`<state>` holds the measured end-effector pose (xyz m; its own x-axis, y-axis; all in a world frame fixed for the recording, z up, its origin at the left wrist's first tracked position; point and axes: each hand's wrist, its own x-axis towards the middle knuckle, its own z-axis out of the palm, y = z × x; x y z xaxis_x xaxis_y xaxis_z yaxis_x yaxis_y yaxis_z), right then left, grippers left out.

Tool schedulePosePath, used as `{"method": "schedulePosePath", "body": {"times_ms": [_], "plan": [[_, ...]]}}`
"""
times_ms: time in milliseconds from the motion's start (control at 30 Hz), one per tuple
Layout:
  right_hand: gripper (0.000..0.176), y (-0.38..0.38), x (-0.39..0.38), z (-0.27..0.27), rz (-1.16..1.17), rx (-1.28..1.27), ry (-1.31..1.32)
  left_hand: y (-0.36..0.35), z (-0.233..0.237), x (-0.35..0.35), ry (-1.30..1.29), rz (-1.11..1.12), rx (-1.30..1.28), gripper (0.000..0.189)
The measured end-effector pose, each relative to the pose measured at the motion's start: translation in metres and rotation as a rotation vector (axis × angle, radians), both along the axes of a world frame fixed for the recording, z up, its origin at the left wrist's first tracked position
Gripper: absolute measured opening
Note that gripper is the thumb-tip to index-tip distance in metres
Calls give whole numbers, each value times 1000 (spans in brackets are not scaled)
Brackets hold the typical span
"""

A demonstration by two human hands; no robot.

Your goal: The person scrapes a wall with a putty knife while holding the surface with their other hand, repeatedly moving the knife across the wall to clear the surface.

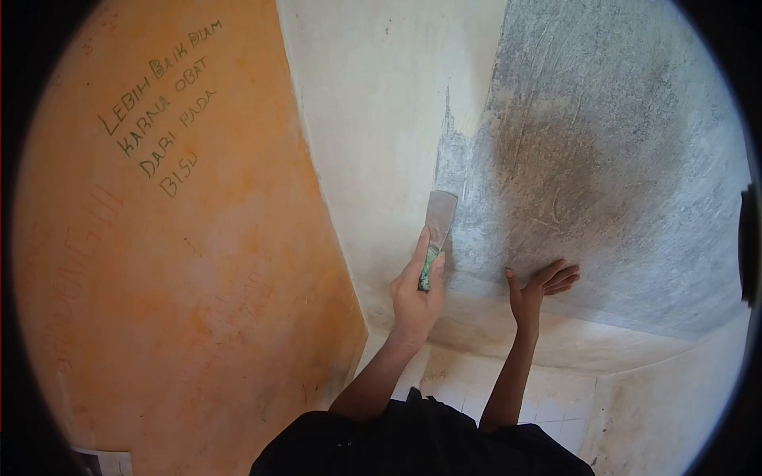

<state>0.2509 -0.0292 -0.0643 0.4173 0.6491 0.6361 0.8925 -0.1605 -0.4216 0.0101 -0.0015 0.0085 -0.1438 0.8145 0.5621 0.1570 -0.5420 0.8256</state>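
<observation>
My left hand (418,297) is closed round the green handle of a scraper (440,213), with the index finger stretched along it. The scraper's flat metal blade points up and lies at the border between the cream paint (381,127) and the bare grey wall (619,182). Just above the blade is a narrow grey strip with ragged paint edges. To the right, my right hand (544,287) is open, fingers extended and thumb apart, resting against the lower part of the grey wall. It holds nothing.
An orange wall (175,278) with green handwriting (167,111) meets the cream wall at a corner on the left. White tiles (556,412) show at the bottom, behind my arms. A dark object (748,246) stands at the right edge, and a paper (115,462) at lower left.
</observation>
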Motion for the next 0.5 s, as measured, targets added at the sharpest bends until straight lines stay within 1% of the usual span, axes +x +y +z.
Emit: {"method": "schedulePosePath", "body": {"times_ms": [67,133,167,233,267,333,500], "plan": [[120,1,-1,2,-4,4,-1,1,-5,1,0,-8,-13,43],[120,3,2,-2,-10,16,-12,5,-18,4,16,67,141,42],[120,3,3,-4,-11,15,-22,3,-11,5,16,68,142,42],[120,3,2,-2,-6,15,-15,-1,7,4,-14,-23,-94,43],[120,2,1,-2,-6,14,-10,-2,3,4,-13,-23,-97,43],[120,1,2,-4,-5,5,1,2,-5,4,-42,11,-16,43],[120,0,2,-4,-2,-21,7,5,3,2,-36,-12,-24,43]]}}
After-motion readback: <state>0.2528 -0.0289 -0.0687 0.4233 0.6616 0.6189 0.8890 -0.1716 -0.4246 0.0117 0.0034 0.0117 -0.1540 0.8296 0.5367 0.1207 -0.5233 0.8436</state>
